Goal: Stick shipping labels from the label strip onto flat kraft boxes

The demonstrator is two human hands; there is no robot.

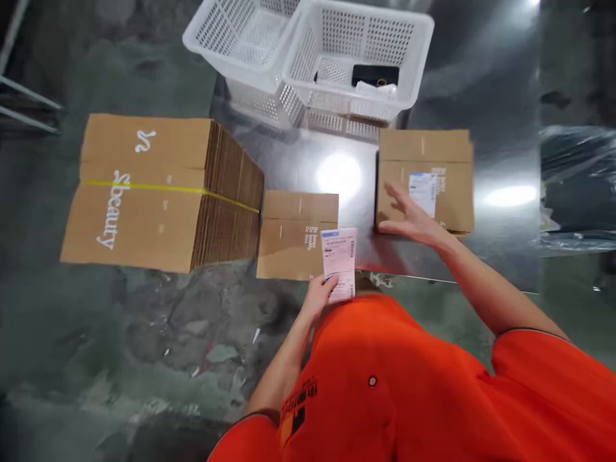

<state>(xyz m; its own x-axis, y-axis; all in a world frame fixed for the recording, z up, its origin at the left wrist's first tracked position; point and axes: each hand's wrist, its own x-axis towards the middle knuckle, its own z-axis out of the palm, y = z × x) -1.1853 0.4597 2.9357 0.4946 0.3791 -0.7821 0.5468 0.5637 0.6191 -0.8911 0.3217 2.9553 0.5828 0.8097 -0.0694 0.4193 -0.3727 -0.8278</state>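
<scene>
My left hand [321, 294] pinches a white printed shipping label [340, 262] at its lower edge, holding it over the near corner of a small closed cardboard box [293, 234]. My right hand [409, 215] is blurred, fingers spread flat, against the front left of a second closed cardboard box [428, 176] that carries a white and blue label [424, 189] on top. Both boxes rest on a shiny metal table [337, 170].
A strapped bundle of flat cardboard boxes [154, 192] printed "beauty" lies at the left. Two white perforated plastic baskets [356, 58] stand at the back; the right one holds a dark item [375, 76]. A plastic-wrapped object [577, 186] sits at the right edge.
</scene>
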